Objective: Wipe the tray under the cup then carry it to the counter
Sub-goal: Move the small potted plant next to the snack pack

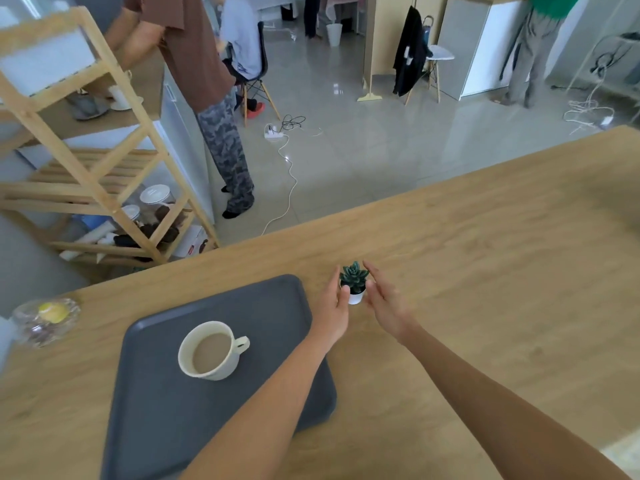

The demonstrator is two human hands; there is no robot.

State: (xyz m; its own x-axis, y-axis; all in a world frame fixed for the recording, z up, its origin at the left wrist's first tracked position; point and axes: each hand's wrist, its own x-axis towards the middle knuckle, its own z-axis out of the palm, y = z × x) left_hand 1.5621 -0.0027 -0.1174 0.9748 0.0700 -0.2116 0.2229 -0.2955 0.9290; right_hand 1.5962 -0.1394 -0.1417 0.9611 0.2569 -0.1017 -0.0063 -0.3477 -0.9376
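Observation:
A dark grey tray (166, 420) lies on the wooden table (485, 271), at the near left. On it stands a cream cup (239, 345) filled with milky coffee, handle pointing right. My left forearm crosses the tray's right corner. My left hand (332, 306) and my right hand (384, 303) flank a small succulent in a white pot (354, 284), which stands on the table just past the tray's right edge. Both hands have their fingers stretched out. The left thumb touches the pot; the right hand is close beside it. No cloth is in view.
A glass bowl (45, 320) with something yellow inside sits at the table's left edge. Beyond the table stand a wooden shelf rack (104, 168) and a person in a brown shirt (207, 81). A white cable (287, 174) and power strip lie on the tiled floor.

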